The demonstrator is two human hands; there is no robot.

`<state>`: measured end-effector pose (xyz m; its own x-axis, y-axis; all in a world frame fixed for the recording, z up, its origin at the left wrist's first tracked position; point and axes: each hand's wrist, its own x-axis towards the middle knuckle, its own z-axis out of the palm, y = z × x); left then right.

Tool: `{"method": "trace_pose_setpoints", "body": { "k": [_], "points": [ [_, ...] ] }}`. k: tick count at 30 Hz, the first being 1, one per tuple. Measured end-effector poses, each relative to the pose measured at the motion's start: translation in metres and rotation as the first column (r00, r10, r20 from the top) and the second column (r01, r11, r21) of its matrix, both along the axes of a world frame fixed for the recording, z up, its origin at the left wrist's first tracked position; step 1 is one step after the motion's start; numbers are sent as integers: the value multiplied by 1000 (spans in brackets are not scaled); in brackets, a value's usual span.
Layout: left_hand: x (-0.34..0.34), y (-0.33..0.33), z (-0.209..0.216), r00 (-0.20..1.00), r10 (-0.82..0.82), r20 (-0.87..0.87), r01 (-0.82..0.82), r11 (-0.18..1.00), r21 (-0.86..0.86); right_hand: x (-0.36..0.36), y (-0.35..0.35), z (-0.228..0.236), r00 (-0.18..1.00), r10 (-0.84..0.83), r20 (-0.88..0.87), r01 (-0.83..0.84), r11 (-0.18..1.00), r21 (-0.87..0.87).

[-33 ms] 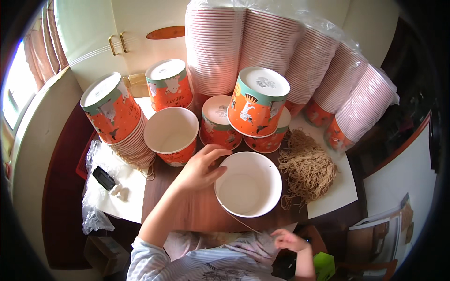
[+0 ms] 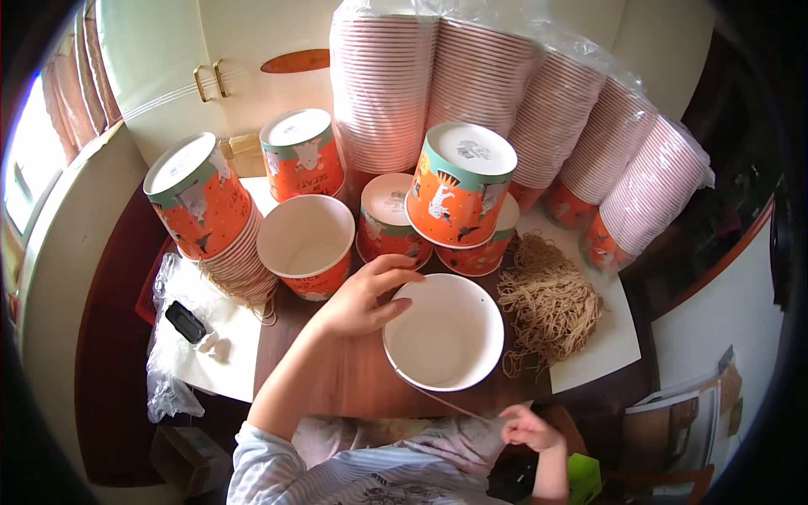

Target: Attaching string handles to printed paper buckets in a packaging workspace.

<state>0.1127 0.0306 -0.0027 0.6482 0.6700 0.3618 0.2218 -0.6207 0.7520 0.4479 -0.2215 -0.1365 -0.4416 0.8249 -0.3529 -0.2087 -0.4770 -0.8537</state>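
In front of me a white-lined paper bucket (image 2: 446, 345) stands with its mouth up on the brown table. My left hand (image 2: 366, 296) is at its upper left rim, the thumb over the edge and the other fingers curved along the outside. A thin tan cord (image 2: 446, 402) runs from a small spot on the bucket's near left rim toward the lower right. My right hand (image 2: 532, 429), over my lap, pinches the far end of that cord. To the right of the bucket lies a tangled heap of the same tan cords (image 2: 551, 307).
Another upright orange bucket (image 2: 307, 236) stands left. Upside-down orange buckets (image 2: 459, 198) are piled behind. A nested stack (image 2: 202, 210) with cords draped on its lower rims leans left. Tall plastic-wrapped bucket stacks (image 2: 383, 93) line the back. A small black object (image 2: 185, 320) lies near crumpled plastic (image 2: 172, 396).
My right hand has moved slightly right and up, and more of the cord shows between it and the rim. My left hand stays at the bucket.
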Motion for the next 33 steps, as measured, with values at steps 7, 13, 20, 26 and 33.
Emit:
{"method": "trace_pose_setpoints", "body": {
  "k": [7,13,20,26,33],
  "points": [
    [-18,7,-17,982,-153,-114,150,988,-40,16,1,54,746,-299,-595,503,839,210],
    [-25,-105,-27,960,276,-43,-279,959,-60,-65,11,78,597,-211,-774,505,848,158],
    [14,-180,2,962,-246,-120,203,936,-289,-107,42,67,739,-396,-544,619,719,318],
    [43,-179,-28,996,-68,65,84,953,-290,-106,37,77,461,-273,-844,591,804,63],
    [62,-187,-69,971,-187,150,232,888,-396,-119,23,70,387,-276,-880,580,815,0]
  ]
}}
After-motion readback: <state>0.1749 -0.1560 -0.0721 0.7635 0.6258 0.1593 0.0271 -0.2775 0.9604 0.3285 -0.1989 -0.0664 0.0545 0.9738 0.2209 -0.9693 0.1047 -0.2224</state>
